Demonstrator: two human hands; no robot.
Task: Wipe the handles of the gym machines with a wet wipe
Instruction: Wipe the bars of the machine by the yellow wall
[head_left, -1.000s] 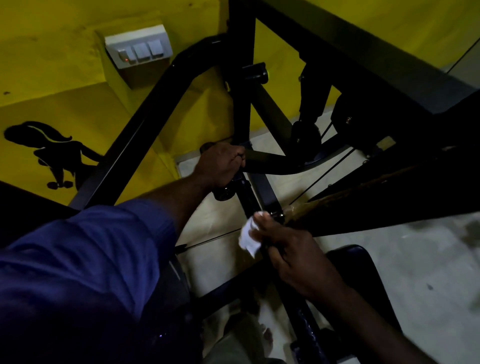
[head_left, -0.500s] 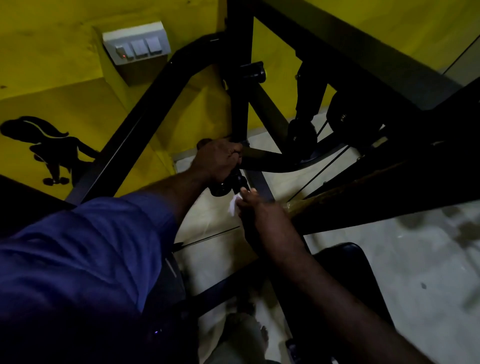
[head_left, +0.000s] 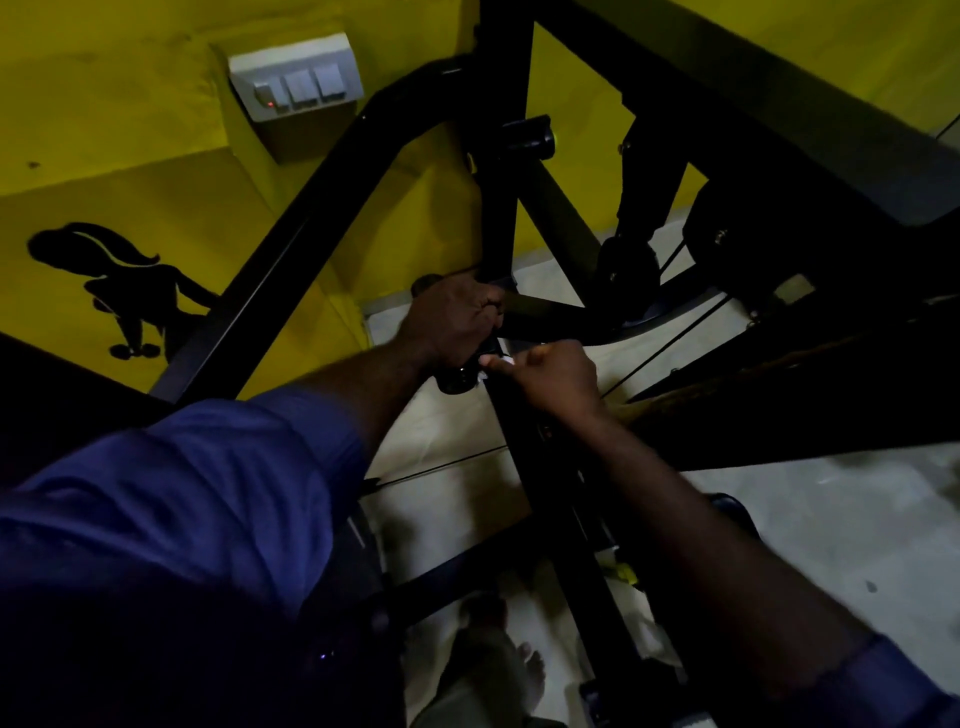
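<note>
- At the centre of the frame, the left hand (head_left: 452, 319) is wrapped around the black handle (head_left: 457, 376) of the gym machine (head_left: 501, 171).
- Just right of it, the right hand (head_left: 553, 376) is closed on a white wet wipe (head_left: 496, 361), only a sliver of which shows, pressed against the handle's lower end.
- Upper left, a switch plate (head_left: 296, 78) sits on the yellow wall (head_left: 104, 104).
- Lower middle, a bare foot (head_left: 493, 665) stands on the pale floor (head_left: 831, 519).
</note>
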